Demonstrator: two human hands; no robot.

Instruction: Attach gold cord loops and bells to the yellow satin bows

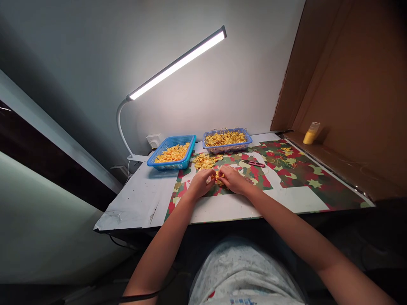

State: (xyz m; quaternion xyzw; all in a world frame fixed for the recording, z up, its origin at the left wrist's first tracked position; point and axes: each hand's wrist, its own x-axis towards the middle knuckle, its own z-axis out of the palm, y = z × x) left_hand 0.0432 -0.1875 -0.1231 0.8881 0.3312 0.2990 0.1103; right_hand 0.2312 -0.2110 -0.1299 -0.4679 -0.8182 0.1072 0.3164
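Observation:
My left hand (201, 183) and my right hand (234, 179) meet over the front part of the table, fingers pinched together. Between them is a small yellow ribbon-like piece (218, 176), mostly covered by the fingers. Just behind lies a loose pile of yellow-gold pieces (206, 161). To the right of the right hand rests a dark red cutter-like tool (254, 163), with a thin gold strand (259, 174) close to it.
A blue basket (187, 160) of yellow pieces stands back left, and a purple-blue basket (227, 148) of gold pieces with wiry ends stands behind. A lamp (122, 123) is at left. Scraps (288, 159) lie right, near a bottle of yellow stuff (310, 135) on a ledge.

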